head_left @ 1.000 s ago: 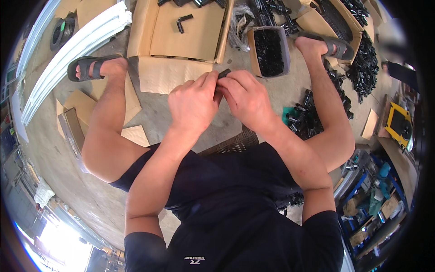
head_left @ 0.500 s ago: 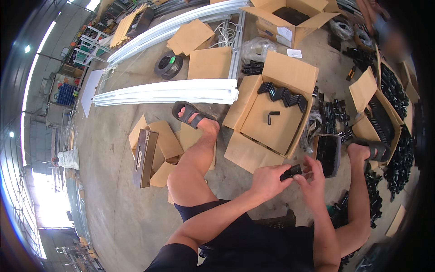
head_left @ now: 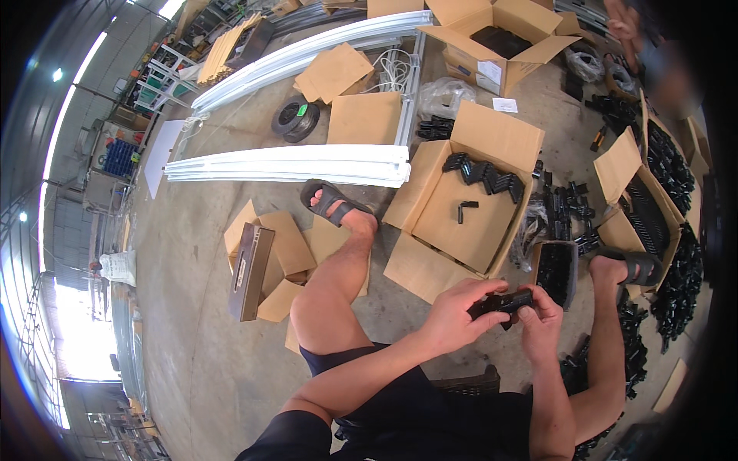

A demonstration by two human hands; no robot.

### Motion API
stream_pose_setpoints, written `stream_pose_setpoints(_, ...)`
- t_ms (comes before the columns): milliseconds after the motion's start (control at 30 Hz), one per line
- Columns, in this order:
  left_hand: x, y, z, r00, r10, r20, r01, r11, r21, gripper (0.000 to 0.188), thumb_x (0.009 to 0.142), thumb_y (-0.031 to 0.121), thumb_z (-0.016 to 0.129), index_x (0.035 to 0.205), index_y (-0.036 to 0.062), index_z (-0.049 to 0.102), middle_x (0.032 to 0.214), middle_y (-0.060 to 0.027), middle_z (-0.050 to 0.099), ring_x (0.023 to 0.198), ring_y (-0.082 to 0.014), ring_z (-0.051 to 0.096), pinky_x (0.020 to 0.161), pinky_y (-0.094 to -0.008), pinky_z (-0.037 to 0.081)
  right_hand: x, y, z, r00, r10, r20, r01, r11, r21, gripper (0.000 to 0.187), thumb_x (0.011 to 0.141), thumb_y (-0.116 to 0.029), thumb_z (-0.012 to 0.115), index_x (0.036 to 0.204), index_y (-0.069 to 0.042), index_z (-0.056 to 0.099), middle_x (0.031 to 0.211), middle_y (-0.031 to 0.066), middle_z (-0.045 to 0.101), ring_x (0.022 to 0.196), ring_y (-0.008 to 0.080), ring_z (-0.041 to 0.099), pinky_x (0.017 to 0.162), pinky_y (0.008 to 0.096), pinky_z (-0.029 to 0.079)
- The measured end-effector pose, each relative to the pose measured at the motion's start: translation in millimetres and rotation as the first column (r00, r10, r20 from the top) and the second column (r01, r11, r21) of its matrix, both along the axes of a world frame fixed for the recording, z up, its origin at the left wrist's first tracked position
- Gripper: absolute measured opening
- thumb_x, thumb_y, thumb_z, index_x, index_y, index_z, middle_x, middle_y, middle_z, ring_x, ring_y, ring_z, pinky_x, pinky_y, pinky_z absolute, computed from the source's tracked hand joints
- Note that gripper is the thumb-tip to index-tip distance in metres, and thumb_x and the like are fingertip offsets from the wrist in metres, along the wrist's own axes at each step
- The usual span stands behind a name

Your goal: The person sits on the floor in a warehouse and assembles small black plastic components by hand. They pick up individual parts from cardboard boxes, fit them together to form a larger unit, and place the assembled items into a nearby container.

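Observation:
My left hand [head_left: 453, 311] and my right hand [head_left: 543, 321] meet in front of me and both grip a small black plastic part [head_left: 503, 304], held between my knees above the concrete floor. Just beyond the hands lies an open cardboard box [head_left: 461, 223] with a row of similar black parts [head_left: 483, 172] along its far side and one loose piece inside. A small dark tray [head_left: 555, 270] full of black pieces sits to the right of the box, close to my right hand.
My sandalled feet [head_left: 332, 201] rest on flattened cardboard and beside the tray. Long white metal profiles [head_left: 292, 163] lie across the floor. A wire coil [head_left: 295, 119], more open boxes [head_left: 500, 38] and heaps of black parts [head_left: 676, 284] fill the right side.
The view has swung up and leftward, bringing more floor, the white profiles and boxes into sight. Both hands stay together on the black part, turning it slightly.

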State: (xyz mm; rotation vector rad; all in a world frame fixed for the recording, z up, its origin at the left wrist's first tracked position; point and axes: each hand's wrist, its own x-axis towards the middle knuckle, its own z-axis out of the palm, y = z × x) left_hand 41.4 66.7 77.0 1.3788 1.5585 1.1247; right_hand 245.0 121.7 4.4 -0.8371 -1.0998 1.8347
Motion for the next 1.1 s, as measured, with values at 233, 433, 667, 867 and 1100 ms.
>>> stream_pose_setpoints(233,8.4,-2.3,-11.9,1.0,-0.009,-0.003,0.009,0.99,0.14,0.038,0.082,0.007,0.087,0.116,0.0022,0.072,0.115,-0.0155,0.075,0.103,-0.0275,0.074,0.088,-0.0359,0.058,-5.6,-6.5,15.3,0.996,-0.083,0.029,0.084,0.994,-0.064,0.035,0.091,-0.006,0.076,0.124,0.005,0.067,0.109,0.0043,0.064,0.092,0.0104,0.064,0.073,0.0246,0.055)
stream_pose_setpoints(433,18.2,-1.9,-27.6,0.955,0.069,0.287,-0.06,0.997,-0.039,0.024,0.088,-0.003,0.081,0.11,-0.0017,0.072,0.114,-0.0131,0.076,0.105,-0.0167,0.072,0.092,-0.0314,0.059,-6.3,2.5,35.6,0.98,-0.009,0.2,0.012,1.0,-0.014,0.032,0.093,-0.004,0.074,0.123,0.005,0.068,0.108,0.0038,0.063,0.093,0.0102,0.062,0.081,0.0248,0.051)
stream_pose_setpoints(667,2.7,-5.7,-34.5,0.665,0.268,0.697,-0.087,0.955,-0.285,0.021,0.092,-0.007,0.073,0.11,-0.001,0.065,0.113,-0.0166,0.075,0.099,-0.0166,0.072,0.091,-0.0295,0.057,14.4,98.7,18.7,0.856,0.006,0.517,-0.106,0.981,0.164,0.027,0.097,-0.02,0.073,0.114,0.001,0.075,0.088,0.0039,0.074,0.079,0.012,0.065,0.074,0.0304,0.054)
stream_pose_setpoints(867,-6.2,-4.1,-35.5,0.516,0.394,0.76,-0.09,0.908,-0.41,0.018,0.094,-0.001,0.073,0.109,0.0031,0.065,0.114,-0.0196,0.074,0.104,-0.0245,0.073,0.093,-0.0351,0.058,17.5,204.7,-104.4,0.212,-0.215,0.954,-0.294,0.917,0.271,0.02,0.092,-0.02,0.067,0.098,-0.006,0.08,0.096,0.0212,0.076,0.092,0.034,0.075,0.082,0.0437,0.059)
stream_pose_setpoints(1100,-9.9,-4.4,-41.4,0.496,0.489,0.717,-0.12,0.857,-0.502,0.019,0.093,-0.002,0.074,0.109,0.0046,0.065,0.115,-0.0184,0.074,0.102,-0.0234,0.073,0.09,-0.0372,0.059,-36.4,237.7,-186.0,-0.237,-0.121,0.964,-0.5,0.866,-0.014,0.026,0.094,-0.013,0.058,0.109,-0.006,0.078,0.113,0.0162,0.077,0.105,0.0336,0.075,0.089,0.0433,0.06)
